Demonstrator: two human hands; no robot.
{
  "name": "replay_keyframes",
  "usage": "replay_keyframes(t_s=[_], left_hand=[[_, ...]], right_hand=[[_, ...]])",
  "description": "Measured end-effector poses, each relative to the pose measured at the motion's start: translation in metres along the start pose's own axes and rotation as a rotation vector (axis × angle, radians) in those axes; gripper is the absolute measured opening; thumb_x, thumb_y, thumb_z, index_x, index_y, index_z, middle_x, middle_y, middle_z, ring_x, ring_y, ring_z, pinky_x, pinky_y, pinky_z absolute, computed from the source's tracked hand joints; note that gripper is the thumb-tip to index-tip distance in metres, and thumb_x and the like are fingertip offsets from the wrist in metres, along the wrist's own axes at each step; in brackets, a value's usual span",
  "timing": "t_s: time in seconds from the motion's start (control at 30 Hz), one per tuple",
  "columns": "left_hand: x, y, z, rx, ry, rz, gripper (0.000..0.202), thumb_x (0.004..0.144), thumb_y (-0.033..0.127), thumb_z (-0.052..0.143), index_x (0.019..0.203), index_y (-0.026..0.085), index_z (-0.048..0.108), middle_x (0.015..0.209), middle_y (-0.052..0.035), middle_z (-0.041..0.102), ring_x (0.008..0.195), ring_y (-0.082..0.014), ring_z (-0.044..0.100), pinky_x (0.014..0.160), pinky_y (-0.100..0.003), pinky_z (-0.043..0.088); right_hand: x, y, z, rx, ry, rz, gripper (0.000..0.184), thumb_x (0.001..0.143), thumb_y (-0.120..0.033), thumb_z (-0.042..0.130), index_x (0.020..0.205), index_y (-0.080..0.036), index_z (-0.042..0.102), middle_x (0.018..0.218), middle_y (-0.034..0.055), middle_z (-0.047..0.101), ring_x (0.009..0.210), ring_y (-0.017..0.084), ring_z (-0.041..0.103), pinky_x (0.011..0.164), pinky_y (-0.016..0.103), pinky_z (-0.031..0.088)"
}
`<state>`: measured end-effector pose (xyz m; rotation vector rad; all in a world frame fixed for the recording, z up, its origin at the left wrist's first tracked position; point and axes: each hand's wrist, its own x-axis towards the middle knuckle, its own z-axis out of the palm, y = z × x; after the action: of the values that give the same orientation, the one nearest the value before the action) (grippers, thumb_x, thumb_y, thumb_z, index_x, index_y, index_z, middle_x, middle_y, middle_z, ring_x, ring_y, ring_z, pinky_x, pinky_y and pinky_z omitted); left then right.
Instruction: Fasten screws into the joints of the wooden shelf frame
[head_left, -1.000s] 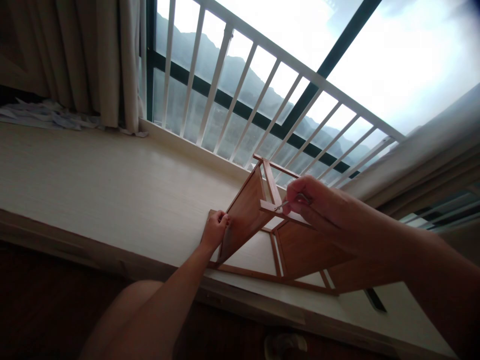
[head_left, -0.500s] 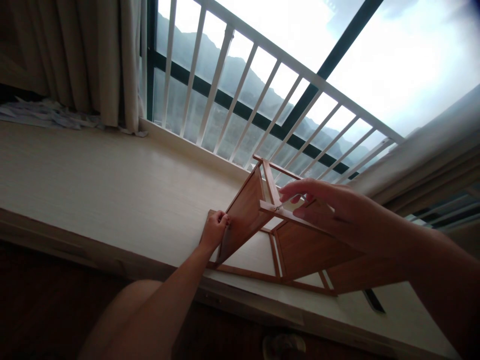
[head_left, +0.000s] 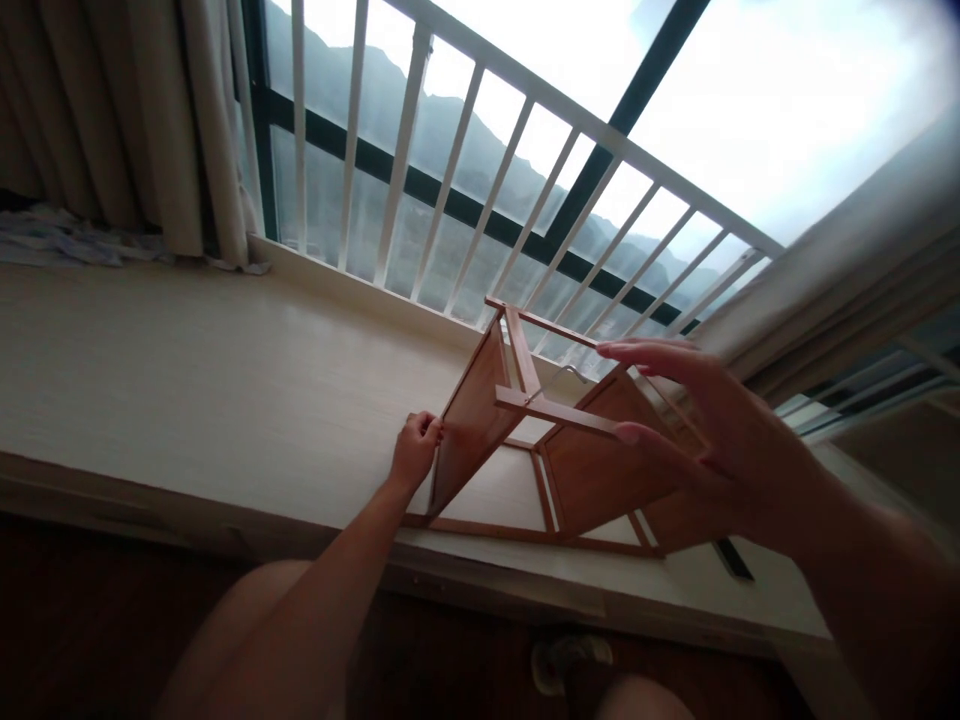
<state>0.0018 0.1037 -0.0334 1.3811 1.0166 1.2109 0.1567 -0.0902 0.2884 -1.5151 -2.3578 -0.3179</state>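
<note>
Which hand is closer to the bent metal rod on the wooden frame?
Right. The right hand is open, just right of the metal rod, not gripping it. The left hand is farther off, lower left, holding a wooden panel by its edge.

The right hand (head_left: 750, 470) has spread and moved right, off the bent metal key (head_left: 556, 374); a knee (head_left: 645, 700) has appeared near right.

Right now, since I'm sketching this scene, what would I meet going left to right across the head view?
Curtain at the left edge, left hand, leftmost wooden panel, bent metal tool, open right hand.
</note>
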Motion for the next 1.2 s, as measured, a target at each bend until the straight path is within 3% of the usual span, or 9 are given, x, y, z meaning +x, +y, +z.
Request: replay_keyframes(t_s=[0.1,0.23,0.33,0.5,0.6,0.73,0.97,1.07,1.2], left_hand=[[0.002,0.001,-0.007,0.021,-0.004,-0.001,0.029,0.085,0.045,0.052,0.074,0.020,0.062,0.068,-0.0017,0.065,0.066,-0.0180,0.062,0.067,-0.029,0.048],[0.002,0.005,-0.020,0.074,-0.006,-0.003,0.030,0.083,0.048,0.053,0.074,0.020,0.062,0.067,-0.0018,0.066,0.065,-0.0180,0.062,0.065,-0.028,0.048],[-0.001,0.010,-0.032,0.136,-0.008,-0.011,0.031,0.081,0.048,0.052,0.073,0.020,0.062,0.066,-0.0020,0.066,0.064,-0.0188,0.062,0.064,-0.029,0.049],[-0.003,0.012,-0.053,0.305,0.021,-0.016,0.029,0.077,0.047,0.054,0.071,0.020,0.062,0.065,-0.0025,0.066,0.065,-0.0216,0.062,0.065,-0.030,0.047],[-0.008,0.005,-0.059,0.417,0.097,-0.028,0.029,0.080,0.046,0.052,0.078,0.020,0.064,0.069,-0.0019,0.068,0.068,-0.0227,0.065,0.068,-0.032,0.047],[-0.030,0.002,-0.062,0.478,0.213,-0.011,0.026,0.083,0.044,0.051,0.080,0.021,0.062,0.071,-0.0017,0.066,0.072,-0.0240,0.066,0.070,-0.033,0.047],[-0.093,0.002,-0.086,0.614,0.301,0.005,0.028,0.086,0.048,0.048,0.084,0.024,0.061,0.073,-0.0012,0.067,0.073,-0.0270,0.068,0.069,-0.035,0.050],[-0.115,-0.009,-0.099,0.772,0.193,-0.057,0.034,0.086,0.052,0.042,0.084,0.024,0.062,0.075,-0.0041,0.070,0.075,-0.0296,0.070,0.067,-0.036,0.052],[-0.131,-0.032,-0.117,1.086,-0.254,-0.185,0.036,0.084,0.046,0.044,0.092,0.021,0.070,0.102,-0.0105,0.079,0.106,-0.0321,0.073,0.088,-0.037,0.056]], right_hand=[[-0.063,0.008,0.017,0.046,0.179,0.137,0.059,0.092,-0.025,0.066,0.147,-0.030,0.045,0.151,0.0098,0.052,0.143,0.029,0.047,0.121,0.053,0.038],[-0.194,0.017,0.075,0.041,0.361,0.555,0.044,0.094,-0.033,0.060,0.137,-0.031,0.049,0.148,0.0105,0.054,0.140,0.034,0.050,0.118,0.065,0.037],[-0.301,0.002,0.138,0.033,0.267,1.068,0.052,0.094,-0.047,0.049,0.143,-0.032,0.042,0.154,0.0103,0.049,0.145,0.033,0.046,0.123,0.059,0.037],[-0.406,-0.055,0.226,0.039,0.197,1.368,0.064,0.071,-0.061,0.052,0.124,-0.027,0.062,0.136,0.0194,0.064,0.132,0.052,0.057,0.109,0.070,0.047],[-0.422,-0.071,0.248,0.064,0.147,1.417,0.071,0.074,-0.061,0.051,0.136,-0.028,0.058,0.149,0.0151,0.058,0.145,0.045,0.046,0.119,0.060,0.040],[-0.423,-0.058,0.249,0.095,0.072,1.451,0.079,0.085,-0.059,0.045,0.154,-0.020,0.043,0.165,0.0161,0.038,0.156,0.037,0.030,0.128,0.051,0.028],[-0.416,0.001,0.225,0.279,-0.192,1.462,0.052,0.099,-0.051,0.049,0.132,-0.014,0.062,0.137,0.0170,0.065,0.128,0.029,0.062,0.114,0.050,0.045],[-0.414,0.029,0.219,0.370,-0.351,1.455,0.041,0.099,-0.052,0.056,0.113,-0.016,0.069,0.116,0.0090,0.073,0.109,0.023,0.068,0.102,0.049,0.052],[-0.413,0.062,0.219,0.477,-0.545,1.434,0.034,0.096,-0.046,0.064,0.111,-0.016,0.069,0.115,0.0069,0.072,0.106,0.022,0.068,0.096,0.045,0.056]])
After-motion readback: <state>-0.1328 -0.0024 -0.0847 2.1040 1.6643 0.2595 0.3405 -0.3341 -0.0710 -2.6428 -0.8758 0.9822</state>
